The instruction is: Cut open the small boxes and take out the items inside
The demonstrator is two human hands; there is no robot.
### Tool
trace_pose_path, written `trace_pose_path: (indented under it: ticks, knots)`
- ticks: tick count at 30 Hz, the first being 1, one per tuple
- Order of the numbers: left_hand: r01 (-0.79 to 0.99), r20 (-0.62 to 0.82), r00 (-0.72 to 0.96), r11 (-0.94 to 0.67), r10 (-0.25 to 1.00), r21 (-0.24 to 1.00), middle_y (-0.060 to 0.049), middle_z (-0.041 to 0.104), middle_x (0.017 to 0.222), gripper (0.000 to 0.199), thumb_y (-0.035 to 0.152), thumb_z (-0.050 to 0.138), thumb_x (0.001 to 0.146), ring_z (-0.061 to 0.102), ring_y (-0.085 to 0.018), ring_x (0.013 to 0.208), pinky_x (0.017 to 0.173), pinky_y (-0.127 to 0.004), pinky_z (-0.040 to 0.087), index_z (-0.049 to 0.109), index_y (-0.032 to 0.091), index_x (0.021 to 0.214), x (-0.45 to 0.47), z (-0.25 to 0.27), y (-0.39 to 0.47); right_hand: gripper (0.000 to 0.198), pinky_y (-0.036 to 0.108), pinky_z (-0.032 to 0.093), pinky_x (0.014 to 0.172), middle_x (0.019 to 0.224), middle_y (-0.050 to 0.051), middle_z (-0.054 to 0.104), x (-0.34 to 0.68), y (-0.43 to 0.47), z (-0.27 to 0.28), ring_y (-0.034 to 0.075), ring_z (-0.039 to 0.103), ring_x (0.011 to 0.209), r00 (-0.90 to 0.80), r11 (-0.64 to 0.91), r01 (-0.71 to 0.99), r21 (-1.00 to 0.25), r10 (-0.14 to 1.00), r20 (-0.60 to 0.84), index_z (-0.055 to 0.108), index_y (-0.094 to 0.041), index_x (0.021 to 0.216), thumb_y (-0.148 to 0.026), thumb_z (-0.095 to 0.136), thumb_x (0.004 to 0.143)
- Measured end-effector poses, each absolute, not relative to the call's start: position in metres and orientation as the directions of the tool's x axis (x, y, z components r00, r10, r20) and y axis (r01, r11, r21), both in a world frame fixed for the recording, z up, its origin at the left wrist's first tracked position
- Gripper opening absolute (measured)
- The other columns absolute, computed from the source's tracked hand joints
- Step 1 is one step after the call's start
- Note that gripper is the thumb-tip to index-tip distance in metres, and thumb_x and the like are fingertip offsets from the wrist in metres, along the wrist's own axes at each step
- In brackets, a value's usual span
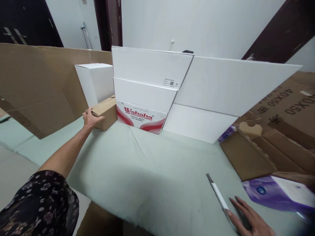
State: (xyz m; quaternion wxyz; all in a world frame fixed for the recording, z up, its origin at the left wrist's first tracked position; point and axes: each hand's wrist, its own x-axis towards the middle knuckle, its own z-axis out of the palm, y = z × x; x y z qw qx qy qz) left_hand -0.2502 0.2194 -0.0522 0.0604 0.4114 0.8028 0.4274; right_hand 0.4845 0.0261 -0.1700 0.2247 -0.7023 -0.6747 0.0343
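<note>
My left hand [91, 119] reaches far out and grips the near end of a small brown cardboard box [108, 114], thumb on the side and fingers over the left edge. The box rests on the cloth beside a white Wahaba-style printed carton [141, 116] with red lettering. At the lower right, my right hand [253, 220] lies low over the table with fingers spread. Its thumb is close to the lower end of a slim tool [218, 193] with a dark tip and white middle, resembling a utility knife. Whether the thumb touches it I cannot tell.
White cartons [206, 88] are stacked behind, with a tall white box [98, 82] to their left. A large brown cardboard panel [49, 85] stands at far left. On the right sit an opened brown carton [246, 154] and a purple-and-white package [278, 193]. Pale green cloth [152, 164] covers the table.
</note>
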Motion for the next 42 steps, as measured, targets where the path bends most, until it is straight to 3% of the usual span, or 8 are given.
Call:
trace_pose_path:
  ticks: [8, 11, 17, 23, 27, 31, 35, 42]
  knots:
    - [0.688, 0.386, -0.612, 0.225, 0.690, 0.690, -0.017, 0.048, 0.140, 0.095, 0.050, 0.077, 0.061, 0.049, -0.043, 0.134, 0.111, -0.060, 0.048, 0.049, 0.022, 0.147, -0.262, -0.078, 0.085, 0.065, 0.063, 0.048, 0.111, 0.138, 0.019, 0.069, 0.486, 0.023, -0.175, 0.044, 0.063, 0.129, 0.072, 0.028, 0.926, -0.377, 0.965, 0.250, 0.079, -0.017, 0.116, -0.068, 0.054, 0.083]
    - [0.699, 0.341, -0.502, 0.141, 0.795, 0.701, -0.017, 0.050, 0.139, 0.096, 0.056, 0.081, 0.060, 0.052, -0.046, 0.132, 0.106, -0.062, 0.052, 0.051, 0.025, 0.146, -0.258, -0.083, 0.034, 0.065, 0.063, 0.046, 0.112, 0.137, 0.018, 0.069, 0.483, 0.024, -0.179, 0.043, 0.063, 0.128, 0.091, 0.023, 0.919, -0.394, 0.959, 0.269, 0.079, -0.019, 0.115, -0.070, 0.056, 0.082]
    - [0.675, 0.250, -0.034, -0.163, 0.968, 0.720, -0.015, 0.047, 0.154, 0.090, 0.047, 0.083, 0.066, 0.045, -0.044, 0.145, 0.120, -0.062, 0.039, 0.049, 0.028, 0.147, -0.185, -0.077, 0.002, 0.066, 0.061, 0.045, 0.112, 0.137, 0.015, 0.069, 0.473, 0.026, -0.175, 0.040, 0.063, 0.128, 0.094, 0.017, 0.915, -0.404, 0.963, 0.253, 0.078, -0.022, 0.112, -0.074, 0.054, 0.079]
    - [0.464, 0.209, 0.361, -0.369, 0.909, 0.805, -0.018, 0.023, 0.172, 0.107, 0.042, 0.079, 0.072, 0.017, -0.042, 0.160, 0.129, -0.059, 0.017, 0.027, 0.020, 0.164, -0.092, -0.084, 0.027, 0.066, 0.055, 0.039, 0.117, 0.143, 0.016, 0.065, 0.455, 0.020, -0.162, 0.037, 0.056, 0.137, 0.092, -0.014, 0.911, -0.412, 0.981, 0.171, 0.074, -0.020, 0.117, -0.071, 0.052, 0.081]
    - [0.268, 0.284, 0.355, -0.389, 0.890, 0.882, -0.020, 0.015, 0.174, 0.114, 0.056, 0.076, 0.076, 0.014, -0.043, 0.161, 0.130, -0.059, 0.012, 0.018, 0.017, 0.166, -0.051, -0.102, 0.033, 0.071, 0.058, 0.035, 0.119, 0.149, 0.018, 0.060, 0.443, 0.014, -0.166, 0.037, 0.052, 0.140, 0.109, -0.049, 0.938, -0.344, 0.981, 0.158, 0.070, -0.017, 0.126, -0.068, 0.052, 0.080]
    - [0.075, 0.314, 0.208, -0.335, 0.926, 0.939, -0.018, 0.019, 0.173, 0.109, 0.064, 0.069, 0.083, 0.023, -0.040, 0.159, 0.129, -0.054, 0.022, 0.014, 0.021, 0.167, -0.027, -0.108, 0.024, 0.056, 0.057, 0.039, 0.116, 0.144, 0.017, 0.064, 0.434, 0.013, -0.174, 0.035, 0.056, 0.136, 0.109, -0.036, 0.957, -0.289, 0.964, 0.241, 0.070, -0.019, 0.121, -0.056, 0.043, 0.090]
    - [0.212, 0.325, 0.080, -0.335, 0.942, 0.918, -0.016, 0.024, 0.173, 0.093, 0.059, 0.070, 0.084, 0.021, -0.038, 0.160, 0.130, -0.052, 0.017, 0.035, 0.021, 0.161, -0.017, -0.095, 0.026, 0.046, 0.053, 0.047, 0.106, 0.129, 0.019, 0.071, 0.423, 0.015, -0.171, 0.034, 0.063, 0.124, 0.131, -0.037, 0.957, -0.289, 0.941, 0.312, 0.072, -0.017, 0.109, -0.040, 0.036, 0.093]
    - [0.196, 0.297, 0.225, -0.342, 0.928, 0.919, -0.016, 0.032, 0.171, 0.077, 0.048, 0.066, 0.085, 0.021, -0.037, 0.161, 0.130, -0.052, 0.017, 0.050, 0.018, 0.153, -0.026, -0.087, 0.052, 0.048, 0.044, 0.054, 0.082, 0.095, 0.014, 0.074, 0.410, 0.002, -0.128, 0.030, 0.068, 0.087, 0.363, -0.173, 0.826, -0.537, 0.892, 0.270, 0.068, -0.017, 0.109, -0.050, 0.038, 0.091]
